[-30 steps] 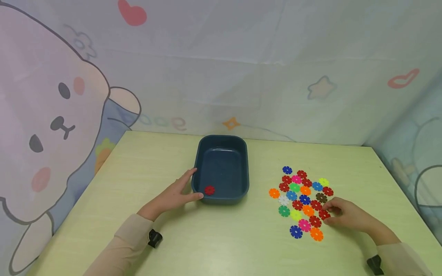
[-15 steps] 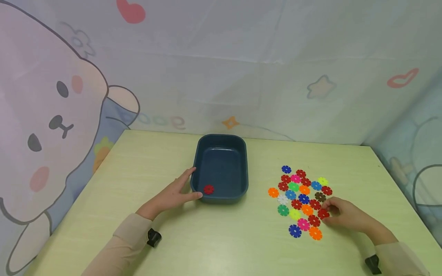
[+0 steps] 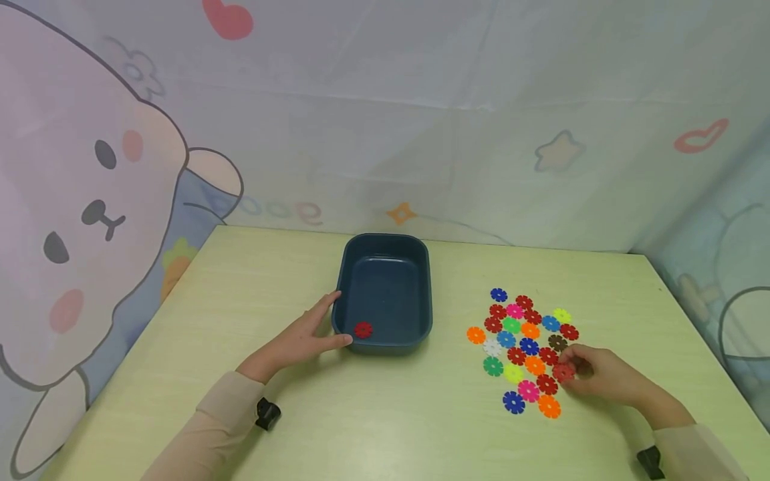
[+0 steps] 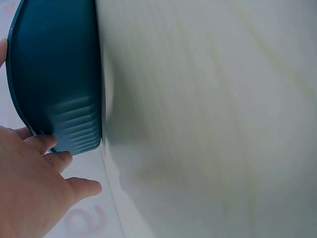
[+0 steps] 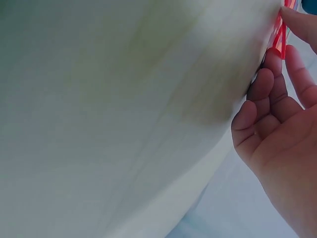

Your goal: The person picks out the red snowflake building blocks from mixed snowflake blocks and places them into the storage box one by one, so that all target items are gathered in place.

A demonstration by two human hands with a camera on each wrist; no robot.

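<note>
A dark blue rectangular tub (image 3: pixel 383 292) stands mid-table with one red snowflake disc (image 3: pixel 363 330) inside, near its front left corner. My left hand (image 3: pixel 299 337) rests against the tub's left side, fingers spread, thumb at the front corner; the left wrist view shows fingertips touching the outer wall. At the right edge of a spread of coloured snowflake discs (image 3: pixel 529 346), my right hand (image 3: pixel 609 375) pinches another red snowflake disc (image 3: pixel 563 372) between thumb and finger. In the right wrist view this disc (image 5: pixel 284 37) appears edge-on, with the other fingers curled near the tabletop.
The discs lie flat and close together in red, orange, blue, green, yellow, pink, white and brown. A pale wooden table (image 3: pixel 421 427) carries everything. A printed cloth backdrop (image 3: pixel 385 120) rises behind its far edge. Dark wrist cameras (image 3: pixel 267 414) sit on both wrists.
The red disc at my right fingertips now looks lighter and slightly tilted up, where it lay flat before. My left hand and the tub hold their place; the whole view shifts slightly.
</note>
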